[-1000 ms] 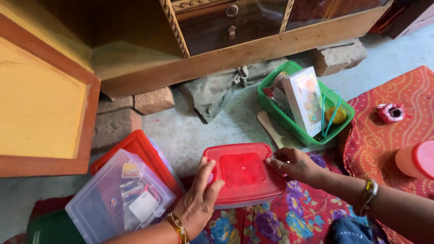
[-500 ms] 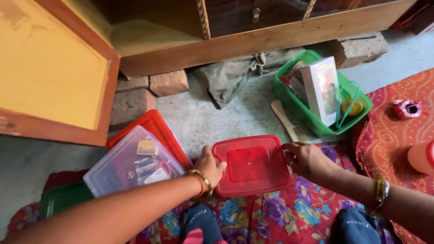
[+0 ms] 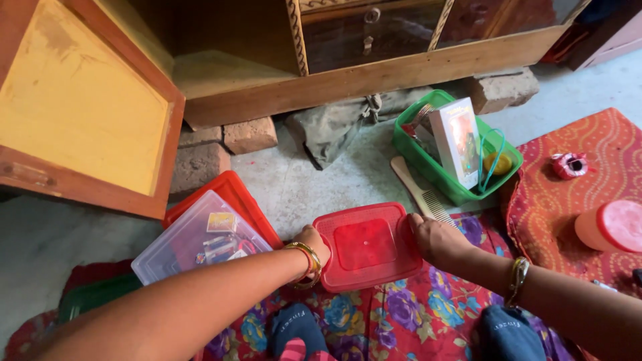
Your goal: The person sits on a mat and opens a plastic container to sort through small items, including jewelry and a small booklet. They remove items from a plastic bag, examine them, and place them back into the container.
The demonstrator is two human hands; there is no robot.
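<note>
**A:** Both hands are on the red-lidded box (image 3: 370,246), which sits on the floral cloth (image 3: 414,314) just in front of the knees. What makes this go well?

**B:** Even pressure at opposite edges, I'd say. The left hand (image 3: 313,242) grips the lid's left edge, fingers curled around it; the right hand (image 3: 435,238) presses down on the right corner with bent fingers. Working round the rim instead of pushing the middle should keep the lid from buckling, and the soft cloth underneath may let the box rock, so a steady hold matters.

**A:** What's inside it?

**B:** Can't tell. The lid is opaque red and covers it fully.

**A:** And the other containers?

**B:** To the left, a clear plastic box (image 3: 200,244) leans tilted on a red lid (image 3: 234,194); through its wall show small cards and packets. A green lid (image 3: 93,294) pokes out beneath. On the floor to the upper right, the green basket (image 3: 428,160) holds a white carton (image 3: 458,140) standing upright, a yellow round thing, a teal loop and some other bits. A wooden comb (image 3: 418,190) lies just beside the basket.

**A:** And far right?

**B:** A pink-lidded jar (image 3: 612,227) lying on the red patterned cloth (image 3: 575,200).
</note>
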